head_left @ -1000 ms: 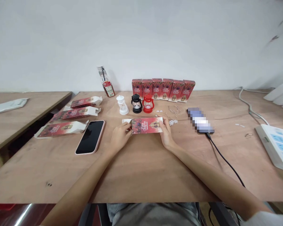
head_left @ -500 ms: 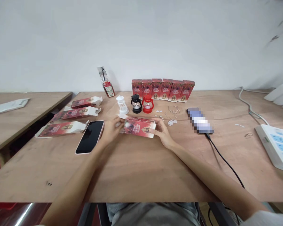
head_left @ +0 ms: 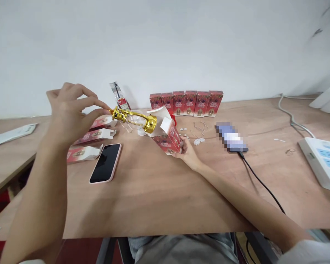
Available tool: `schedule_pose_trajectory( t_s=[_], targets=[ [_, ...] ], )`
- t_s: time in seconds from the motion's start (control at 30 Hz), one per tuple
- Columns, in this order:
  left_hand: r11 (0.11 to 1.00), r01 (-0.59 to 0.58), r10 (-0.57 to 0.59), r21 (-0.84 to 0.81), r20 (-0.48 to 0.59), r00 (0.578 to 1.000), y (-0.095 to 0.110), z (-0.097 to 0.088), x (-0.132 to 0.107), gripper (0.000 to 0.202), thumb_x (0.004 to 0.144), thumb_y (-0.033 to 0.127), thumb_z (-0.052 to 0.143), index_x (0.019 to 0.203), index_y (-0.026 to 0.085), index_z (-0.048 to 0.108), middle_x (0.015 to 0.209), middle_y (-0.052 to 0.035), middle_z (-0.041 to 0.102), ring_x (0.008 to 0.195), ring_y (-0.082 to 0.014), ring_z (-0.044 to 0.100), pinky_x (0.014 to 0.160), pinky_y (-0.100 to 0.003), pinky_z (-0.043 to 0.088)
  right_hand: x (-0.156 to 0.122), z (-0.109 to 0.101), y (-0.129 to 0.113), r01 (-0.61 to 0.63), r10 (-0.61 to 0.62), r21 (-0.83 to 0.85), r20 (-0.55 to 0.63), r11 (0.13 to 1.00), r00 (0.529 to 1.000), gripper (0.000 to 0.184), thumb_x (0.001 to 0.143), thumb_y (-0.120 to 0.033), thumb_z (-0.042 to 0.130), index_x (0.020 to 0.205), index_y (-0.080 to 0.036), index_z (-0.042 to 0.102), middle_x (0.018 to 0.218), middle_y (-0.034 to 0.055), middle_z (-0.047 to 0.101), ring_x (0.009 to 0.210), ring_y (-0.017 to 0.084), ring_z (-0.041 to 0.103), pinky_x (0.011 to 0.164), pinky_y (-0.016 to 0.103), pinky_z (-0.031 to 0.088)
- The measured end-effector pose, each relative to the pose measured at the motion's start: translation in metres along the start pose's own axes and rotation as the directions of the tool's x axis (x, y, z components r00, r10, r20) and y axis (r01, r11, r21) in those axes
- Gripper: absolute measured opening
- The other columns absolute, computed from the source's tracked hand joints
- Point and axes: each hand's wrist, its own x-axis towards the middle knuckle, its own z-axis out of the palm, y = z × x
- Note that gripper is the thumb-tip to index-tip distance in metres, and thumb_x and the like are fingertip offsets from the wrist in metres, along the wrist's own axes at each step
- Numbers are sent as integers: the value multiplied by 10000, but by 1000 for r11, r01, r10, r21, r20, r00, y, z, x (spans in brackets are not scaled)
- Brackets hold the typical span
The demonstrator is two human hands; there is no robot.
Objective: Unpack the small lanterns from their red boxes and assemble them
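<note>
A gold lantern (head_left: 136, 119) hangs sideways in the air, pinched at its top end by the fingertips of my left hand (head_left: 74, 110). Its round base is beside the open, flapped end of a red printed box (head_left: 169, 139). My right hand (head_left: 188, 154) grips that box at its lower end, tilted with the opening up and to the left. Behind the box a bit of a red lantern (head_left: 173, 119) shows, and the white lantern is mostly covered. Red boxes with open flaps, such as this one (head_left: 84, 153), lie at the left, partly behind my left arm.
Several closed red boxes (head_left: 178, 103) stand in a row by the wall. A pink-edged phone (head_left: 105, 163) lies left of centre. On the right are a cabled phone (head_left: 231, 137) and a white power strip (head_left: 323, 161). Small white pieces (head_left: 199, 140) lie scattered behind my right hand.
My left hand has left the box and risen to the left, now with the gold lantern pulled into sight. In my right hand the box has tipped, its open end upward.
</note>
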Motion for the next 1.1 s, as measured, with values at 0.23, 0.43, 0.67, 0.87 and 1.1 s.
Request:
schedule_pose_trajectory(
  t_s=[0.23, 0.43, 0.67, 0.87, 1.1],
  targets=[
    [998, -25, 23, 51, 26, 999, -1, -13, 10, 496, 867, 578, 448, 796, 148, 686, 895, -22, 563, 1103, -235, 462, 981, -473, 166, 4, 0, -9, -69, 86, 171, -96, 983, 992, 600, 489, -357, 829, 989, -254, 514, 1078, 27, 623, 1033, 220, 575, 950, 397, 431],
    [992, -99, 72, 77, 295, 953, 9, 31, -2, 406, 896, 425, 455, 666, 161, 660, 779, 12, 526, 910, -147, 447, 959, -541, 153, 7, -3, -15, -132, 161, 366, -49, 921, 986, 458, 548, -381, 794, 921, -255, 558, 1010, 18, 665, 1012, 218, 595, 910, 383, 456],
    [996, -24, -2, 83, 302, 953, 26, 82, -15, 131, 735, 218, 651, 604, 212, 640, 802, -44, 599, 887, -260, 517, 894, -512, 292, 5, -8, -24, -199, 190, 442, 65, 875, 980, 337, 561, -286, 743, 858, -231, 595, 971, 13, 681, 1009, 244, 606, 917, 418, 458],
    [994, 106, -110, 27, 231, 967, 47, 79, -16, 155, 823, 278, 574, 911, 181, 657, 981, -90, 606, 994, -290, 521, 905, -520, 335, 4, -9, -22, -211, 190, 451, 93, 867, 977, 347, 556, -281, 751, 863, -245, 593, 972, 3, 675, 1040, 245, 596, 981, 448, 424],
    [828, 158, -97, -537, 141, 985, 129, 104, -76, 177, 846, 298, 553, 985, 190, 575, 974, -58, 607, 940, -187, 573, 829, -333, 464, 6, -9, -18, -273, 194, 451, 214, 850, 957, 447, 554, -442, 778, 908, -258, 578, 1002, 26, 679, 1031, 246, 598, 884, 455, 489]
  ],
)
